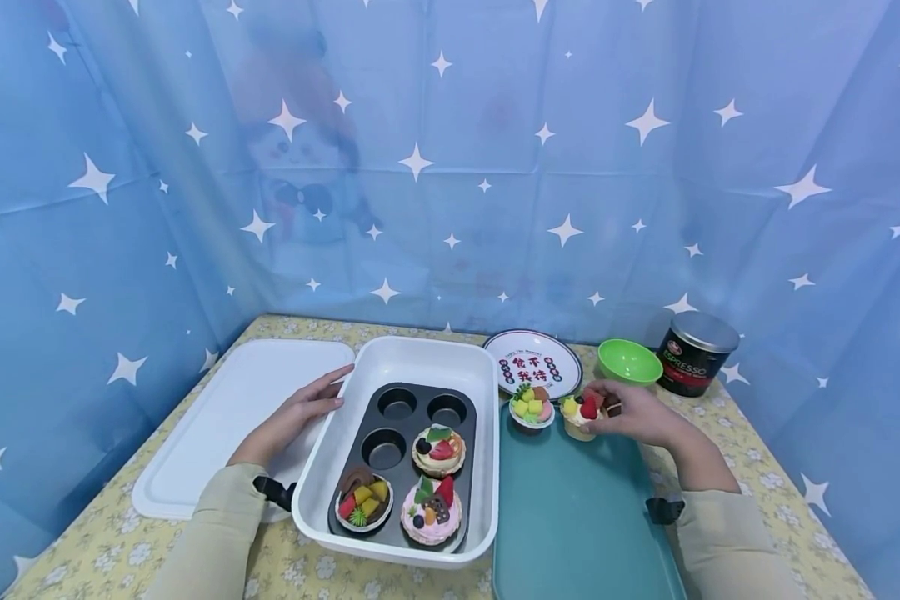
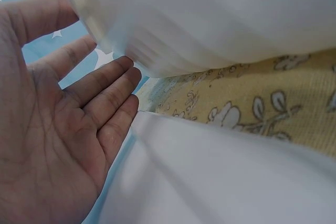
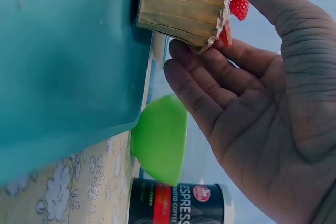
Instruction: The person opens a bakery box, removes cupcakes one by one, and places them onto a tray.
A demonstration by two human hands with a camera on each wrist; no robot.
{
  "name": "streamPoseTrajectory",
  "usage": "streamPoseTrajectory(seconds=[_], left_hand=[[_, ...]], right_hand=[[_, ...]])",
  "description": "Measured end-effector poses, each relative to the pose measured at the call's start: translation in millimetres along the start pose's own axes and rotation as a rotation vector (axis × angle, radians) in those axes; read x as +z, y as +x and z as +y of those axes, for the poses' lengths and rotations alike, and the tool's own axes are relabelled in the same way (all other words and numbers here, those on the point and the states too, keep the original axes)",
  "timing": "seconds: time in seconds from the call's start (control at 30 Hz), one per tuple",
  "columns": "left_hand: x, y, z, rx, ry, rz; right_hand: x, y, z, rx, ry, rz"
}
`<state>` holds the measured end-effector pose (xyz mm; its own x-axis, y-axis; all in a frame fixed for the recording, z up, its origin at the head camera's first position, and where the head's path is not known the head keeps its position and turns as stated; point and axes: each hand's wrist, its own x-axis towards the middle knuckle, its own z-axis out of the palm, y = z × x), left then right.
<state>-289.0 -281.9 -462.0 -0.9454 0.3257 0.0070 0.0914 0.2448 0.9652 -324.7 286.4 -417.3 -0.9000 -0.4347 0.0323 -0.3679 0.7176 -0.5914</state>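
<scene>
My right hand (image 1: 633, 414) pinches a toy cupcake (image 1: 579, 415) at the far end of the teal tray (image 1: 577, 508). The right wrist view shows its pleated tan cup (image 3: 181, 6) with thumb and fingers at either side. Just left of it stands another cupcake (image 1: 531, 410) topped with yellow cubes. My left hand (image 1: 297, 417) has its fingers extended at the outer left wall of a white tub (image 1: 487, 450). Inside lies a dark muffin pan (image 1: 362, 467) with a chocolate fruit cupcake (image 1: 363, 500), a pink one (image 1: 431, 515) and a cream one (image 1: 438, 451).
A white lid-like tray (image 1: 217, 417) lies left of the tub, partly under it. Behind the teal tray are a plate with red characters (image 1: 532, 354), a green bowl (image 1: 630, 361) and an espresso can (image 1: 693, 354). A blue starry curtain (image 1: 487, 208) borders the table.
</scene>
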Motion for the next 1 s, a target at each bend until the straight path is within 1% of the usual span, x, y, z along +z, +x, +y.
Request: streamPoseTrajectory(seconds=[0.13, 0.37, 0.6, 0.77, 1.0], left_hand=[[0.8, -1.2, 0.1, -0.017, -0.004, 0.006], [2.3, -3.6, 2.0, -0.046, -0.007, 0.022], [2.8, -3.4, 2.4, -0.038, -0.013, 0.017], [2.5, -4.1, 2.6, -0.036, -0.018, 0.014], [2.7, -3.5, 2.7, -0.04, -0.018, 0.015]], right_hand=[[0.3, -0.5, -0.8, 0.01, -0.001, -0.012], [-0.8, -1.7, -1.3, -0.001, 0.011, -0.031], [-0.3, -2.4, 0.3, 0.022, 0.013, -0.041], [-1.9, -3.6, 0.8, 0.02, 0.021, -0.072], [-2.3, -5.8, -1.3, 0.057, 0.015, -0.084]])
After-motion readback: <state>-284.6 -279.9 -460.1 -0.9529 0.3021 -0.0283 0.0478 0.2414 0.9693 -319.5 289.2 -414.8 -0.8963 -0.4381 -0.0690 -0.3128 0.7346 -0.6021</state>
